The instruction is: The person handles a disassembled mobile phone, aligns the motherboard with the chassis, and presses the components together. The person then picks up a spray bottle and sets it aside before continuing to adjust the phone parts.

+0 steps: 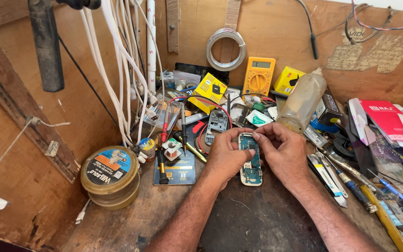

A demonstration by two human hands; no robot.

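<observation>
Both hands meet at centre of the table, over an opened phone body with its teal circuit board showing, white casing at the lower end. The phone body lies lengthwise on the dark worn table surface, between the two hands. Left hand grips its left edge, fingers clamped on the side, thumb lying across the board near the middle. Right hand comes in from the right, fingers curled together, fingertips pinching at the upper right corner of the board; whether something small sits between them cannot be told.

Just behind the hands: a second opened phone frame, grey, tilted, with red wire over it. Yellow multimeter stands against the wooden back wall, a coil of white wire hangs above it. Cloudy plastic bottle leans just right of the multimeter, near the right hand. Left side: round solder paste tin on the table edge, white cables hanging down beside it. Red and black probe leads lie on a dark card just left of the left hand. Right side: screwdrivers and tweezers in a row, near the right forearm, not touching it.
</observation>
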